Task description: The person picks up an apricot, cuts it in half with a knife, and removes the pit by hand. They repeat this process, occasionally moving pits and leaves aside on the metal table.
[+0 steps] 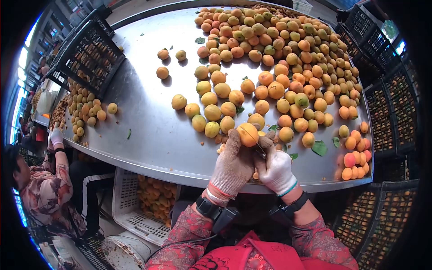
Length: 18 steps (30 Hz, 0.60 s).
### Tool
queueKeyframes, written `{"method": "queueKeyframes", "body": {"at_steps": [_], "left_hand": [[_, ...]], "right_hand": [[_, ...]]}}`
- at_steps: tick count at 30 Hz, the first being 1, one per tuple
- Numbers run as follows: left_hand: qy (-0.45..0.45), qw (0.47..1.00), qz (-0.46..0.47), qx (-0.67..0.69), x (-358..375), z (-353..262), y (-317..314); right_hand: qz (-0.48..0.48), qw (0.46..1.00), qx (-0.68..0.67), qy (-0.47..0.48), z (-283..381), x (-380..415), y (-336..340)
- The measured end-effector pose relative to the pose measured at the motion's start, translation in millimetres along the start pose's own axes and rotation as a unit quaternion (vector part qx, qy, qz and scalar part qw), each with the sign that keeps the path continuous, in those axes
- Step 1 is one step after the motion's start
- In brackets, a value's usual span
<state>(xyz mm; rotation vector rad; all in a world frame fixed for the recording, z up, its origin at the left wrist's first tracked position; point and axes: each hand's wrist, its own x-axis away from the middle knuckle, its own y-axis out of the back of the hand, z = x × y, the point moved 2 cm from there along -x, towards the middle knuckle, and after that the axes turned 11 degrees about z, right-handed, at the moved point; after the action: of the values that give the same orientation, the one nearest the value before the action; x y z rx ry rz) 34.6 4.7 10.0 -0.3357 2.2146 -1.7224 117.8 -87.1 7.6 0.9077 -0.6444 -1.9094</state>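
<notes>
Near the front edge of the metal table, my gloved left hand (232, 163) has its fingers closed round an apricot (248, 134). Beside it, my gloved right hand (275, 168) is pinched on a thin tool (260, 147), whose tip touches the fruit. Most of the tool is hidden by the fingers. Loose apricots (213, 112) lie just beyond both hands. A few green leaves (319, 148) are on the metal to the right.
A large apricot heap (288, 40) covers the table's back right. A black crate (90, 56) tilts at the left. A white crate (130, 211) of apricots stands below the table edge. Full black crates (382, 216) stand at right. A co-worker (45, 189) sits at left.
</notes>
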Motion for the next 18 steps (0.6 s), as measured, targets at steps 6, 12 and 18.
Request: {"method": "queueKeyframes", "body": {"at_steps": [6, 12, 18], "left_hand": [[-0.007, 1.000, -0.029, 0.000, -1, 3, 9], [-0.013, 0.999, -0.018, 0.028, -1, 2, 21], [-0.030, 0.995, -0.054, -0.083, 1, -2, 7]], "right_hand": [[0.017, 0.999, 0.022, -0.037, 2, 5, 0], [0.031, 0.997, 0.065, -0.016, 3, 5, 2], [0.013, 0.998, 0.052, -0.024, 5, 4, 6]]}}
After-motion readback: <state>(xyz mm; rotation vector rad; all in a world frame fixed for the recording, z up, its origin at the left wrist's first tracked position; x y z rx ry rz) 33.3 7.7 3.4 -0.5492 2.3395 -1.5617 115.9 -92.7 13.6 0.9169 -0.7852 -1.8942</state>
